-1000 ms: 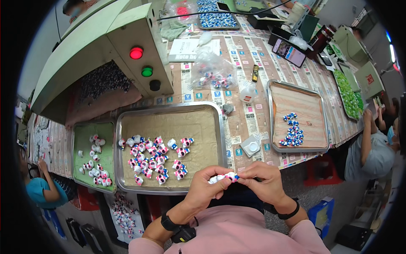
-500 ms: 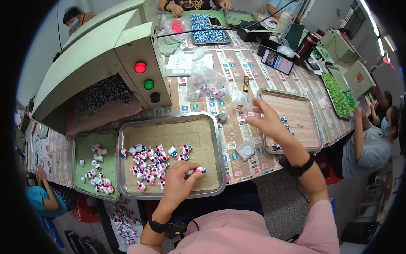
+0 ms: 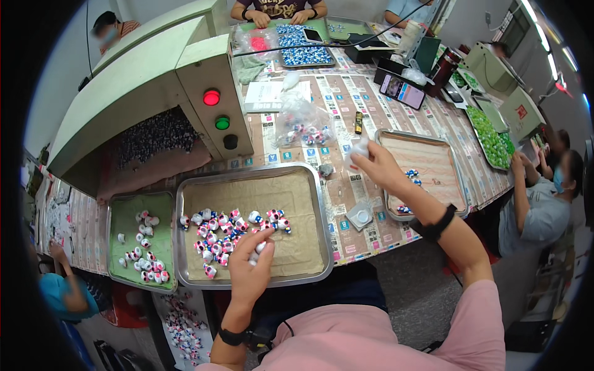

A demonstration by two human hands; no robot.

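Note:
My left hand [image 3: 250, 272] is over the near edge of a metal tray [image 3: 303, 260] lined with brown paper. Its fingers are curled round a small white figurine piece [image 3: 258, 248], partly hidden by them. Beside the fingertips lies a cluster of small white, pink and blue figurines [image 3: 216, 238]. My right hand [image 3: 383, 167], farther off to the right, grips a small white squeeze bottle [image 3: 357, 153] by its upper part, and the bottle looks tilted. Close to that hand is a second tray [image 3: 427, 139] with a pale lining and a few blue-and-white pieces [image 3: 413, 177].
At left, a green-lined tray [image 3: 130, 210] holds more figurine parts, beside a machine [image 3: 204, 68] with red and green lights. Behind are a plastic bag [image 3: 300, 123] of figurines and a phone [image 3: 402, 91]. A small square dish [image 3: 359, 217] sits between the trays. Co-workers sit around.
My right hand, open and reaching before, has closed on the squeeze bottle. My left hand has turned upward slightly, and the coloured figurine at its fingertips no longer shows there.

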